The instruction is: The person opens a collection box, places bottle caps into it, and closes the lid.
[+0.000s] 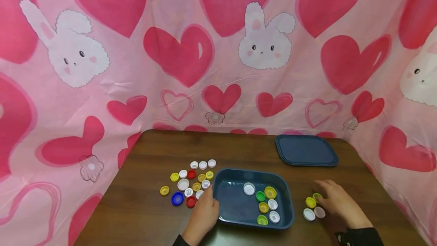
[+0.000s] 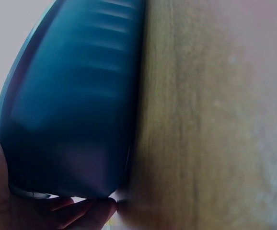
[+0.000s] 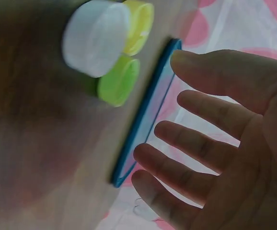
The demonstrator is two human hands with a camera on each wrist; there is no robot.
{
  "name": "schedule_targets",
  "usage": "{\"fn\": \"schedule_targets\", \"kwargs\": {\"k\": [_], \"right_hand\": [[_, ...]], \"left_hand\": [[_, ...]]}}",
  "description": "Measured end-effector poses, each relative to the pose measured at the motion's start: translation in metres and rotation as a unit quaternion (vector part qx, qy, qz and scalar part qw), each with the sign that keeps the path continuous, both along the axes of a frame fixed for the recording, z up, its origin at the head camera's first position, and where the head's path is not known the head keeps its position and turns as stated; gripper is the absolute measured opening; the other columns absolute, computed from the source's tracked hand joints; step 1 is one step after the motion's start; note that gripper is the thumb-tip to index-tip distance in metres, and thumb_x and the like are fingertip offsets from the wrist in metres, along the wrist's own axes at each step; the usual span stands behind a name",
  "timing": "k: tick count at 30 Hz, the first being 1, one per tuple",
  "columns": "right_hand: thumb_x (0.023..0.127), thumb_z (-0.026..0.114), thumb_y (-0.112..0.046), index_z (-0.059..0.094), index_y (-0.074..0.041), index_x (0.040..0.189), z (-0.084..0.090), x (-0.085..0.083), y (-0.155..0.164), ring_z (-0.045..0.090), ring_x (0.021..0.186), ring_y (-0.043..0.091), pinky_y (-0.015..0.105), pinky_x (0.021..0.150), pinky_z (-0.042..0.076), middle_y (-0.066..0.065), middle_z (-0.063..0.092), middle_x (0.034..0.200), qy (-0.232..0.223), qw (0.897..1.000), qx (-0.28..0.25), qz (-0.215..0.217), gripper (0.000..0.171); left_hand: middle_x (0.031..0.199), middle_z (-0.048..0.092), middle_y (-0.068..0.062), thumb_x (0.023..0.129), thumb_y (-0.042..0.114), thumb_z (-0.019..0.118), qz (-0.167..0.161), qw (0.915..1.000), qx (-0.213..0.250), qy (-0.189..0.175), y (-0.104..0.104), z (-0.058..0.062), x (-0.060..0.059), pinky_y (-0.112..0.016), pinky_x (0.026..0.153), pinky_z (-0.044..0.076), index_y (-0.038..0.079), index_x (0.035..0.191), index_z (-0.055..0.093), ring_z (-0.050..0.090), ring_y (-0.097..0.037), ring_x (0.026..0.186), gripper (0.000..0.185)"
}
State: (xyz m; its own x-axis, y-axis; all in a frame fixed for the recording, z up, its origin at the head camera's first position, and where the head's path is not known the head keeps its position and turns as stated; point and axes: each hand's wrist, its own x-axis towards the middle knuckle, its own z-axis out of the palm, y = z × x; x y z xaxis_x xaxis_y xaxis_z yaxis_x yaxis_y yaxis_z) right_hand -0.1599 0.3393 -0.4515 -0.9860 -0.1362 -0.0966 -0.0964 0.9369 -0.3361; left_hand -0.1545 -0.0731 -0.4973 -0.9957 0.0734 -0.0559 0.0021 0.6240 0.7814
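Wooden table (image 1: pixel 143 208) — heart-print backdrop (image 1: pixel 191 56), blue tray (image 1: pixel 222 215)

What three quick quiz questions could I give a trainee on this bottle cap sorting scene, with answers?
1. True or false: the lid sits on the blue tray.
2. How many caps lie inside the tray: A) three, B) seven, C) twelve?
3. Which hand is at the small group of caps to the right of the tray?

Key
1. False: the lid lies apart on the table, behind the tray.
2. B, seven: white, green and yellow ones.
3. The right hand, fingers spread and holding nothing; the left hand is against the tray's left end.
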Motion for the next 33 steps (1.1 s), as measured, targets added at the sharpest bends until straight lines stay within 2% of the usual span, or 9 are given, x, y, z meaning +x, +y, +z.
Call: {"fn": "schedule_targets", "kwargs": {"k": [4,15,24,33], "right_hand": [[0.088,0.074,-0.012,0.06,0.009,0.128,-0.006,0.0,0.006,0.057,0.115,0.051,0.064,0.091,0.047,0.032,0.059,0.124,-0.025,1.0,-0.002,0.001,0.048],[0.085,0.074,-0.008,0.063,0.007,0.123,-0.017,-0.002,0.007,0.056,0.115,0.051,0.064,0.093,0.046,0.031,0.059,0.121,-0.035,0.999,-0.003,-0.006,0.042],[0.082,0.073,-0.003,0.064,0.005,0.121,-0.024,-0.004,0.005,0.057,0.113,0.05,0.063,0.092,0.047,0.03,0.059,0.119,-0.021,1.0,-0.005,0.0,0.041],[0.081,0.075,-0.002,0.066,0.003,0.116,-0.025,-0.006,0.003,0.06,0.108,0.046,0.061,0.09,0.049,0.023,0.062,0.113,-0.013,1.0,0.007,0.004,0.037]], "left_hand": [[0.141,0.054,-0.024,0.098,0.006,0.052,0.003,0.9998,0.003,-0.017,0.001,-0.001,0.0,-0.065,0.105,0.041,-0.006,0.144,0.045,0.052,-0.044,0.131,0.048],[0.139,0.056,-0.023,0.098,0.006,0.053,-0.003,1.0,-0.002,-0.007,0.0,-0.002,-0.003,-0.065,0.104,0.042,-0.004,0.143,0.046,0.053,-0.044,0.129,0.047],[0.14,0.055,-0.022,0.099,0.007,0.053,0.0,0.9994,0.01,-0.033,0.001,-0.001,-0.002,-0.065,0.103,0.043,-0.003,0.145,0.045,0.052,-0.044,0.131,0.047],[0.14,0.056,-0.021,0.099,0.007,0.053,0.008,0.9994,0.008,-0.034,0.002,0.0,-0.002,-0.065,0.102,0.043,-0.002,0.143,0.047,0.053,-0.043,0.13,0.046]]}}
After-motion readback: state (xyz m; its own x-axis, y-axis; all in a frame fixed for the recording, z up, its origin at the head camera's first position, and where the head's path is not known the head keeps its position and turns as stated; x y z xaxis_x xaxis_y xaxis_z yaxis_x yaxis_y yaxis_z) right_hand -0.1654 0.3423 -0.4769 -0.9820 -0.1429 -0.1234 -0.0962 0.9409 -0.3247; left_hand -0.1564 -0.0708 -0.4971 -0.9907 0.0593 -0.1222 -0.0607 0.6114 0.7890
